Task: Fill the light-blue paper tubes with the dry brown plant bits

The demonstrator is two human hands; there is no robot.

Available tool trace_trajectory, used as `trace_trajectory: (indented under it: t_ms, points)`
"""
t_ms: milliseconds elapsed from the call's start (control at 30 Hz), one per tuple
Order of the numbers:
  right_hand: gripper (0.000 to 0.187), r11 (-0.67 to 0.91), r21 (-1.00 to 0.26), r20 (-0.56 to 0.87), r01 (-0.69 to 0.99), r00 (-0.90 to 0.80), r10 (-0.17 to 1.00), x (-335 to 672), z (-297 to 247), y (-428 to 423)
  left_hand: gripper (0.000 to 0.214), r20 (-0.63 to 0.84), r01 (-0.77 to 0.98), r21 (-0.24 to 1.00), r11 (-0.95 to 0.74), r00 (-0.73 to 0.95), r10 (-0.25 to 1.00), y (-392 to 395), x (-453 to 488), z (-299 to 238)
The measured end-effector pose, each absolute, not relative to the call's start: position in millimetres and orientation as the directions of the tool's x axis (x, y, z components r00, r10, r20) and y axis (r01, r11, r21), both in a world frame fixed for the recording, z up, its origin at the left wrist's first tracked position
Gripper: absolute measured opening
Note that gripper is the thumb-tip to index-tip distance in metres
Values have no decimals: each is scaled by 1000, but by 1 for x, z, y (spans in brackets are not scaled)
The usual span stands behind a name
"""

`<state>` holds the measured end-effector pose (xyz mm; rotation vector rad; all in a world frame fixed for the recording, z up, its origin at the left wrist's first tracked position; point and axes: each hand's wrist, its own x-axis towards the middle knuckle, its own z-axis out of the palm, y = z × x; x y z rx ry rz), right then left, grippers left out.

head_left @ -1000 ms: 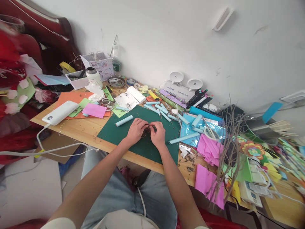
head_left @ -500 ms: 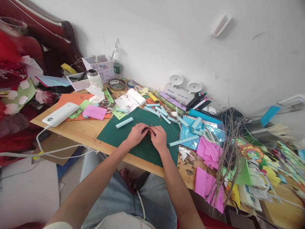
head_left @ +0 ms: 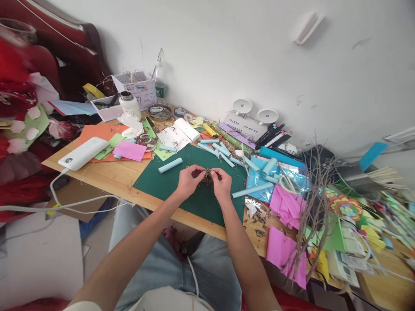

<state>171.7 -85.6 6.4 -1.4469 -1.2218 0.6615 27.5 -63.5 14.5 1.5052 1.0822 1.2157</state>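
Note:
Between my hands, over the dark green mat (head_left: pixel 158 183), is a small clump of brown dried plant bits (head_left: pixel 207 178). My left hand (head_left: pixel 189 182) pinches its left side between thumb and fingers. From the other side, my right hand (head_left: pixel 221 184) pinches it the same way. The clump's exact makeup is too small to make out. A light blue paper tube (head_left: pixel 170 165) lies on the mat left of my hands. Several thinner blue tubes (head_left: pixel 209 150) are scattered along the mat's back edge, with brown crumbs around them.
Scissors (head_left: pixel 289 185) rest on blue plastic wrap right of the mat. Upright dry twigs (head_left: pixel 313 207) stand beside pink paper (head_left: pixel 287 255). A white power bank (head_left: pixel 83 153) with a cable lies at left. Behind it are a white bottle (head_left: pixel 129 106) and a box (head_left: pixel 142 93).
My hands have drawn slightly apart, so more of the brown clump shows between my fingertips. The view has shifted a little; the things on the table stay in place.

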Motion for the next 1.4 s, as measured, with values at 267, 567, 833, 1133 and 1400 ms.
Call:
trace_trajectory:
  t_ms: [267, 567, 833, 1133, 1400]
  points:
    - [23, 142, -878, 314, 458, 327, 891, 172, 9, -90, 17, 218, 80, 970, -232, 153, 964, -57, 24, 6]
    - [21, 176, -643, 417, 745, 149, 897, 171, 7, -89, 21, 417, 382, 766, -518, 319, 851, -54, 24, 3]
    - [21, 275, -625, 483, 730, 85, 872, 171, 8, -89, 22, 396, 418, 749, -514, 339, 853, -47, 21, 6]
    - [20, 147, -884, 296, 444, 287, 911, 167, 12, -90, 9, 402, 312, 829, -463, 242, 883, -56, 31, 16]
    - [18, 45, -989, -10, -138, 372, 928, 167, 5, -82, 11, 179, 105, 976, -192, 119, 977, -62, 43, 23]
